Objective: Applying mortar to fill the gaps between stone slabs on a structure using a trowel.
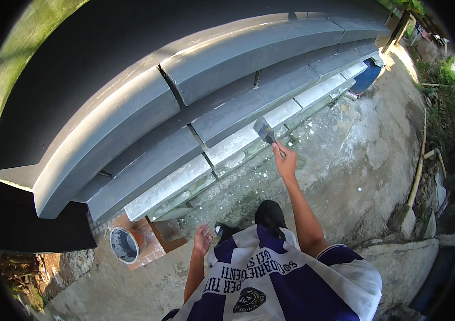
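Note:
My right hand (286, 159) is closed round the dark handle of a flat hand tool (264, 131) with a broad grey head. Whether it is a scraper or a brush I cannot make out. The head lies over the whitish lowest step (227, 148), close to its front edge. My left hand (203, 238) hangs low beside my knee, fingers loosely apart, with nothing visible in it. Above the pale step rise smooth grey steps (259, 104), split by dark gaps. A bucket (125, 245) smeared with grey inside stands to the left of my left hand.
Brown tiles (151, 251) lie under and beside the bucket. White flakes and specks are scattered on the rough concrete ground (345, 160). At the far end of the steps sits a dark blue round container (367, 77). Bamboo poles (419, 166) and plants edge the right side.

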Available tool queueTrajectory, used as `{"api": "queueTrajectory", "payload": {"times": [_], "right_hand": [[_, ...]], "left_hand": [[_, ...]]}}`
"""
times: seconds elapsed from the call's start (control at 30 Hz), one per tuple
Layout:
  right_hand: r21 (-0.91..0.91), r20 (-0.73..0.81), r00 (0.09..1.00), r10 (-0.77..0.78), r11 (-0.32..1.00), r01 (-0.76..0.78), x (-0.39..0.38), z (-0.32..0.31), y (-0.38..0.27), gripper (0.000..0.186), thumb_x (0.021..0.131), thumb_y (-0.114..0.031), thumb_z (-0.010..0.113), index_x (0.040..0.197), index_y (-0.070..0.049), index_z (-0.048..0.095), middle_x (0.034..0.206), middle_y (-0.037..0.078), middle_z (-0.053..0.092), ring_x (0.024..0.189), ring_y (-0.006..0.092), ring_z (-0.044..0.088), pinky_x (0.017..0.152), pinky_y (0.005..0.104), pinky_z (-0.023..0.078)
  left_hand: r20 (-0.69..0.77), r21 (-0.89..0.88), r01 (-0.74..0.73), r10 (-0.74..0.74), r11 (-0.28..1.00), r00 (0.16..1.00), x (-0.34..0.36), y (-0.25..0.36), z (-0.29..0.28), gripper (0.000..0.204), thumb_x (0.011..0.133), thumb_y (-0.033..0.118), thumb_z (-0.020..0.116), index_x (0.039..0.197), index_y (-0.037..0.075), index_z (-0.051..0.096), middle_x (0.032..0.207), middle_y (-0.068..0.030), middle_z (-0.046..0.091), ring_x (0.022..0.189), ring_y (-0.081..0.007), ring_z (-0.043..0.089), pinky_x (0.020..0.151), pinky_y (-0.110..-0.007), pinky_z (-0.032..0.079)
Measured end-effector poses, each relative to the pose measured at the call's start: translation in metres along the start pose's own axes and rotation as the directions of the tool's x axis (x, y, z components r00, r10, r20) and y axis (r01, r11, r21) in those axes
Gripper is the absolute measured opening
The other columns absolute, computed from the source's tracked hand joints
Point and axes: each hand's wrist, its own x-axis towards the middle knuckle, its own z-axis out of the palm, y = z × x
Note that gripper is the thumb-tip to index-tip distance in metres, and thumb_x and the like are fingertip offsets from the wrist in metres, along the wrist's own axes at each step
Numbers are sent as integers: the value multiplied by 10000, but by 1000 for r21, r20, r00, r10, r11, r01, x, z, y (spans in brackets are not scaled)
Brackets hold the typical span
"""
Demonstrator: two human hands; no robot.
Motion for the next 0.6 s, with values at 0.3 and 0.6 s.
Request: {"api": "queueTrajectory", "payload": {"times": [0.3, 0.6], "right_hand": [[-147, 263, 895, -361, 902, 407, 53, -12, -16, 215, 818, -173, 673, 989, -44, 683, 677, 180, 607, 562, 337, 583, 515, 356, 437], [-504, -140, 938, -317, 838, 208, 71, -15, 6, 208, 881, -151, 584, 1039, -33, 650, 666, 162, 584, 594, 341, 594, 517, 423, 437]], "left_hand": [[-68, -14, -14, 13, 1000, 998, -3, -9, -8, 451, 916, 323, 435, 1326, 136, 418, 1381, -20, 442, 1140, -234, 513, 635, -235, 380], [-74, -104, -72, 64, 992, 995, 7, -19, 50, 472, 906, 337, 453, 1320, 116, 406, 1367, -22, 452, 1100, -224, 520, 654, -235, 420]]}}
